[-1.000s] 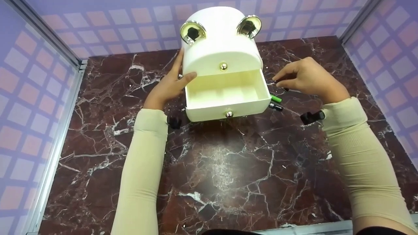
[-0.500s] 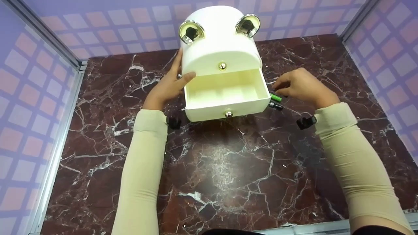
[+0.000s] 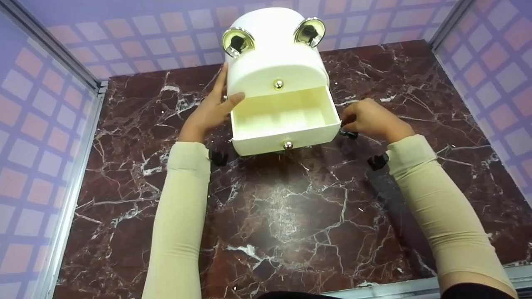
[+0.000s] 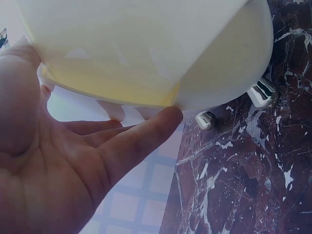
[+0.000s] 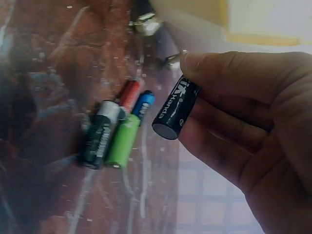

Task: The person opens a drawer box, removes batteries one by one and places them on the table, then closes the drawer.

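Note:
A white drawer box (image 3: 274, 58) with two round gold-rimmed mirrors on top stands at the back of the table. Its lower drawer (image 3: 266, 145) is pulled out, and nothing shows inside it. Along the box's left side lies my left hand (image 3: 210, 110), its fingers stretched backward and the thumb at the front edge. Just right of the drawer, my right hand (image 3: 372, 120) pinches a black battery (image 5: 178, 107) between thumb and fingers. On the table close by lie a black-and-silver battery (image 5: 97, 139), a green battery (image 5: 123, 141), a red battery (image 5: 130, 95) and a blue battery (image 5: 145, 105).
The table (image 3: 282, 232) has a dark red marbled top. Tiled-pattern walls (image 3: 166, 37) enclose it at the back and both sides, with metal rails at the corners. Gold knobs (image 3: 288, 145) stick out from the drawer fronts.
My right hand has moved left and toward me, closer to the drawer, and now covers the green battery in the head view. The left hand keeps its place on the box.

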A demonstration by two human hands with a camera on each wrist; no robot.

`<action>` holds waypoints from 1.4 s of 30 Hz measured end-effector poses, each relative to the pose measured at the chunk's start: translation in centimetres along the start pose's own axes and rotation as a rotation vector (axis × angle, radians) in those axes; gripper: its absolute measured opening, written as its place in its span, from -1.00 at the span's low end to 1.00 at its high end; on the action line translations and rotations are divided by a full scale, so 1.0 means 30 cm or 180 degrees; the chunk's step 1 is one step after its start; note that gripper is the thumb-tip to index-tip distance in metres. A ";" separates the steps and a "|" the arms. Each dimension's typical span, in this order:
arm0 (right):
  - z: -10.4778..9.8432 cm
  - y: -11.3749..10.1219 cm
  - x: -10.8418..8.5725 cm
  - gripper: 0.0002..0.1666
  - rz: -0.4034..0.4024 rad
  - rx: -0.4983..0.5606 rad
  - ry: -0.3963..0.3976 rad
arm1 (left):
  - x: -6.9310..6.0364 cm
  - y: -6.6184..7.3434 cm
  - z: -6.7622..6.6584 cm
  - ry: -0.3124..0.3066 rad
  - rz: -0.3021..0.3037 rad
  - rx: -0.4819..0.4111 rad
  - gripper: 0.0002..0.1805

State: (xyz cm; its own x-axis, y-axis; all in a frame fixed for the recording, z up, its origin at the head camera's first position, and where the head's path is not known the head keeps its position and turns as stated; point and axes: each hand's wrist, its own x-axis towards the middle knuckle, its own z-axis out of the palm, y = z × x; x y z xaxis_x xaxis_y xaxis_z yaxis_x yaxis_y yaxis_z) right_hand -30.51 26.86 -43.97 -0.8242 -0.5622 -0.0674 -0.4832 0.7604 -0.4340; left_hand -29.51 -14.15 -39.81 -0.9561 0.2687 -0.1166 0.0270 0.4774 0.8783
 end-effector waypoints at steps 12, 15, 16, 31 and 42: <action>0.083 0.035 0.028 -0.87 -0.0008 -0.0084 -0.0069 | -0.050 0.090 0.004 -0.0077 -0.0153 -0.0123 0.01; 0.097 0.038 0.032 -0.85 0.0043 -0.0107 -0.0081 | -0.055 0.091 0.004 -0.0094 -0.0152 -0.0167 0.01; 0.101 0.038 0.032 -0.85 0.0050 -0.0107 -0.0092 | -0.052 0.085 0.004 -0.0096 -0.0155 -0.0179 0.01; 0.133 0.036 0.032 -0.78 0.0018 -0.0342 -0.0199 | -0.006 0.006 0.004 -0.0010 -0.0032 -0.0039 0.03; 0.124 0.040 0.024 -0.81 -0.0115 -0.0287 -0.0099 | -0.008 0.008 0.004 0.0018 -0.0020 -0.0003 0.02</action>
State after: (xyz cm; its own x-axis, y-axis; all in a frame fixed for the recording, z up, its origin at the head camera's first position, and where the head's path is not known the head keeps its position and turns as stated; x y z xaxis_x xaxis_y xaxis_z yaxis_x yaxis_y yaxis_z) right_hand -30.58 26.16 -47.88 -0.7970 -0.5985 -0.0815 -0.5382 0.7649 -0.3540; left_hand -29.23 -14.00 -39.61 -0.9579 0.2612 -0.1194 0.0209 0.4782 0.8780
